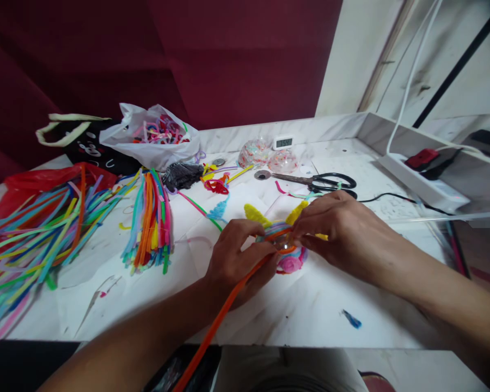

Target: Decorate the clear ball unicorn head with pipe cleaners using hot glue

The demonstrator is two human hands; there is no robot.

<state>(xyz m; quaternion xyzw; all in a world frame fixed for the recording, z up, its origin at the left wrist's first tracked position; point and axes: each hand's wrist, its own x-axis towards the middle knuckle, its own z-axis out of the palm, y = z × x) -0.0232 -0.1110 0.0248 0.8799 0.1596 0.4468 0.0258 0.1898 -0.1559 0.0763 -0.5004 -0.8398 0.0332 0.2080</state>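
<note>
Between my two hands sits a small colourful pipe-cleaner craft [291, 261] with yellow pointed ears, striped bands, a pink rosette low down and a clear shiny part in its middle. My left hand [240, 256] grips its left side, fingers closed. An orange pipe cleaner [224, 310] runs from the craft under the left thumb and trails down past the table edge. My right hand [335, 226] pinches the craft's right side with thumb and fingers. The fingertips partly cover the craft, so its exact shape is hidden.
Black-handled scissors [310, 179] lie behind the craft. Bundled pipe cleaners [151, 228] and a loose heap [65, 228] spread leftward. Behind stand a white plastic bag [147, 155], clear dotted bags [261, 155] and a digital clock [283, 142]. A power strip [427, 182] sits right.
</note>
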